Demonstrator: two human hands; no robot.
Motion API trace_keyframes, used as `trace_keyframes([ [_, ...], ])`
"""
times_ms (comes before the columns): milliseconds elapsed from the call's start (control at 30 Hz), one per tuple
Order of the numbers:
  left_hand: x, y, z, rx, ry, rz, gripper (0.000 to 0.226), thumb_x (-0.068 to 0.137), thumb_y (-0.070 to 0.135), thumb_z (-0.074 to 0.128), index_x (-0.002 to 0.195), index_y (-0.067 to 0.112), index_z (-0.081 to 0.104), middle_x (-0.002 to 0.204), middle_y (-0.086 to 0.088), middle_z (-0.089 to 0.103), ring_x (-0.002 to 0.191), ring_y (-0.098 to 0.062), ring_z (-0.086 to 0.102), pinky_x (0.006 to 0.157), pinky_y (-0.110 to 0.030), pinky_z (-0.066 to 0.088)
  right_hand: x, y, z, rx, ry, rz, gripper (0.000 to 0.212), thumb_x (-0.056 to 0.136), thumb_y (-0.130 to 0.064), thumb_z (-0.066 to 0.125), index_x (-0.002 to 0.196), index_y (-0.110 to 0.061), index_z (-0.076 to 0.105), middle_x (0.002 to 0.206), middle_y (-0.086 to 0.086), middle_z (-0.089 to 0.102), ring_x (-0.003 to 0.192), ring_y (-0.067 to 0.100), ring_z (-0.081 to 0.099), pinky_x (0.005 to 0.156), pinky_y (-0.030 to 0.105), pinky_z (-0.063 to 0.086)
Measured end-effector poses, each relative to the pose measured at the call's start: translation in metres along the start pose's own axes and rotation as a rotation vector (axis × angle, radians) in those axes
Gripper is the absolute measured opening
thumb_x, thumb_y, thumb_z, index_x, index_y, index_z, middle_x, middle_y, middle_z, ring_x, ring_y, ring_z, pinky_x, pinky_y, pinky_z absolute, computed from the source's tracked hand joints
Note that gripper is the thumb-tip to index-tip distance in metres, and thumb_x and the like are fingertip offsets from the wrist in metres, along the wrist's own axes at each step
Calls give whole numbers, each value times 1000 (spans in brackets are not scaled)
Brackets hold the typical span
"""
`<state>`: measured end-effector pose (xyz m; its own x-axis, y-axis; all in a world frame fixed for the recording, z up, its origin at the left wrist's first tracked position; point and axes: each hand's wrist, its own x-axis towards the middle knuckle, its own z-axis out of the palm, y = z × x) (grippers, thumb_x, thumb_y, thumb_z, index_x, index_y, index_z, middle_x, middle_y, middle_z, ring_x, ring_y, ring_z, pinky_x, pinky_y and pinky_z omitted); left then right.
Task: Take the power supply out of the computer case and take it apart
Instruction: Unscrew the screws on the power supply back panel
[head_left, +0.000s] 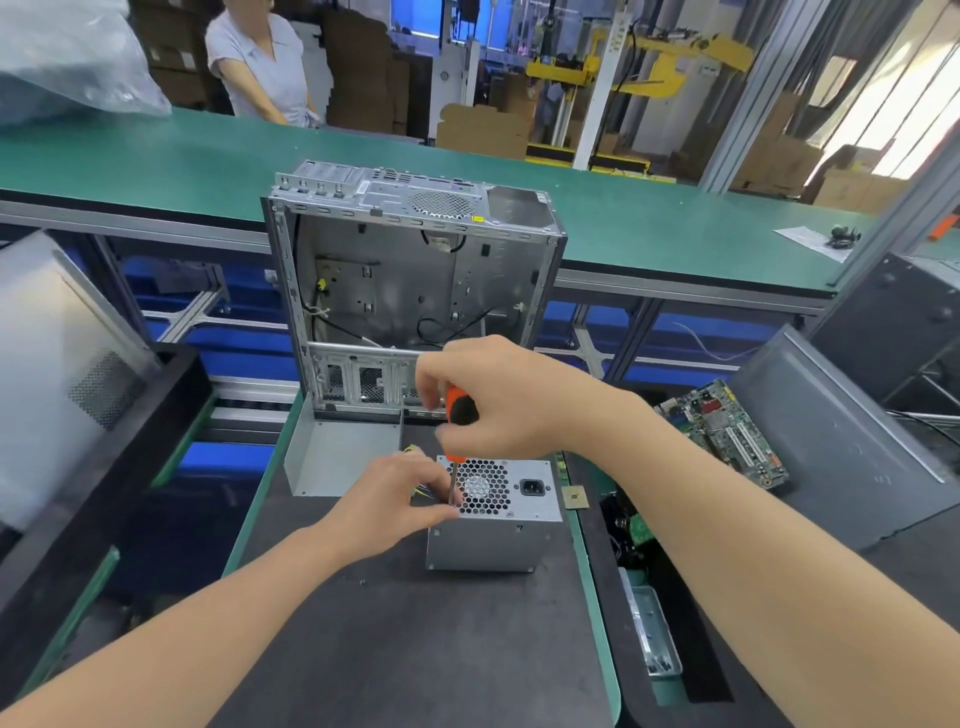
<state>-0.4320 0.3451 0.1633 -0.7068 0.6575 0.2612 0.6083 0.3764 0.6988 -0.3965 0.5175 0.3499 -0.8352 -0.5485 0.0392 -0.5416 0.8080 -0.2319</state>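
The computer case stands upright at the far end of the dark work mat. Its side is open and its inside is stripped to bare metal and a few loose cables, with no supply visible in it. The first half of the task looks done. The power supply sits on the mat just in front of the case and apart from it, with its fan grille and mains socket facing up. Its housing appears closed, so I judge the taking-apart to be only at its start: the cover screws have to come out, then the lid, then the insides.

The right hand reaches in from the right with the wrist raised. Its fingers are curled round the orange-and-black handle of a screwdriver, held nearly upright over the grille's left edge. The left hand comes in from the lower left beside the supply's left side, thumb and fingers pinching the steel shaft near its tip to steady it. Those fingers hide the tip, so I cannot tell whether it is seated in a screw.
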Motion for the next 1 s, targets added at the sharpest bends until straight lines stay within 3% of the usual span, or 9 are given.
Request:
trace_keyframes([
  [100, 1, -1, 0, 19, -7, -15, 13, 85, 30, 84, 81, 31, 72, 87, 19, 74, 91, -5, 64, 81, -27, 52, 4, -10, 15, -360, 242, 286, 43, 98, -58, 51, 85, -17, 44, 68, -3, 38, 66, 27, 45, 53, 35, 32],
  [200, 1, -2, -1, 22, -17, -20, 11, 86, 32, 83, 84, 28, 73, 87, 18, 73, 91, -4, 65, 81, -24, 51, 8, -20, 21, -390, 253, 443, 56, 100, -65, 44, 70, -19, 31, 65, -2, 32, 58, 24, 37, 55, 34, 31],
  [367, -1, -1, 0, 11, -17, -28, 10, 85, 29, 84, 84, 29, 74, 88, 21, 72, 89, -2, 63, 75, -11, 44, 10, -6, 2, -89, 49, 318, 28, 94, -45, 63, 88, -20, 52, 77, -2, 52, 74, 27, 56, 63, 37, 50],
  [500, -1, -1, 2, -33, -2, -54, 19, 85, 23, 84, 84, 36, 71, 90, 20, 74, 89, -3, 63, 76, -9, 43, 6, 5, -7, 1, -40, 172, 14, 82, -20, 72, 91, -20, 61, 80, -8, 60, 72, 8, 52, 60, 29, 43],
  [600, -2, 0, 1, -42, 5, -66, 25, 85, 22, 84, 82, 41, 69, 91, 19, 75, 91, -5, 64, 77, -9, 43, 5, 4, -6, 32, -63, 48, 14, 77, -13, 72, 89, -19, 66, 82, -10, 60, 86, 2, 50, 68, 20, 42],
  [733, 0, 1, 2, -33, -3, -50, 25, 86, 18, 83, 80, 37, 68, 88, 18, 74, 92, -6, 65, 80, -20, 51, 4, -3, 5, -99, 92, 71, 22, 86, -35, 64, 101, -21, 54, 71, -6, 55, 76, 19, 56, 63, 34, 44],
  [800, 0, 2, 2, -29, -7, -54, 19, 86, 17, 82, 82, 31, 71, 87, 14, 74, 92, -6, 65, 84, -28, 54, 5, -9, 13, -384, 216, 225, 40, 95, -59, 51, 95, -20, 44, 65, -4, 39, 61, 26, 46, 52, 33, 31],
  [867, 0, 1, 2, -21, -13, -52, 17, 86, 19, 83, 82, 30, 71, 87, 12, 74, 93, -7, 66, 85, -32, 54, 9, -15, 16, -458, 228, 353, 54, 98, -70, 42, 81, -18, 39, 65, -3, 30, 54, 22, 32, 49, 31, 22],
  [1000, -1, -1, 0, -17, 0, -24, 12, 86, 23, 83, 83, 27, 73, 88, 14, 74, 92, -8, 66, 83, -32, 53, 12, -8, 12, -288, 126, 266, 33, 98, -49, 57, 87, -18, 51, 76, 1, 50, 71, 29, 56, 61, 35, 41],
])
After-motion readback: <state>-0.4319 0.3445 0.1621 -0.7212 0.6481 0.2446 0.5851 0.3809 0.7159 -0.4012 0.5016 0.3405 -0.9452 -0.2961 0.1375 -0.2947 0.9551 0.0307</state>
